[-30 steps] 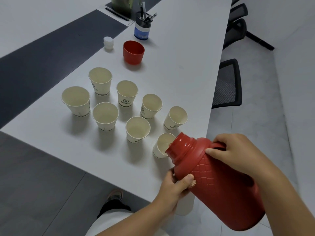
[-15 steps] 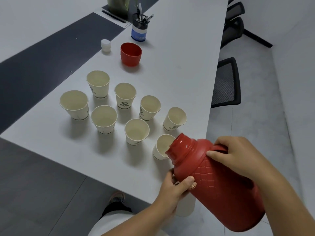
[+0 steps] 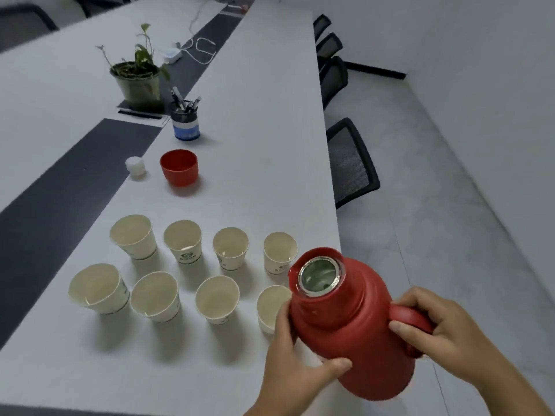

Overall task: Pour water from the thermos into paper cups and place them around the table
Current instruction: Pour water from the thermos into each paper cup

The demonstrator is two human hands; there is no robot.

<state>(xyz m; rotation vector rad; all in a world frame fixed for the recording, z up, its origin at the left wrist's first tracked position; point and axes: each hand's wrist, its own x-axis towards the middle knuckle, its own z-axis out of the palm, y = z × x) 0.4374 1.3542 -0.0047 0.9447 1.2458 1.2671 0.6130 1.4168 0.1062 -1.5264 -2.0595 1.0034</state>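
1. Your right hand (image 3: 444,331) has its fingers curled round the red thermos (image 3: 354,325) handle.
2. Your left hand (image 3: 294,364) grips the thermos body, thumb across the front.
3. The thermos is open-mouthed, held just beside the nearest of eight paper cups (image 3: 216,298) on the table (image 3: 255,115).
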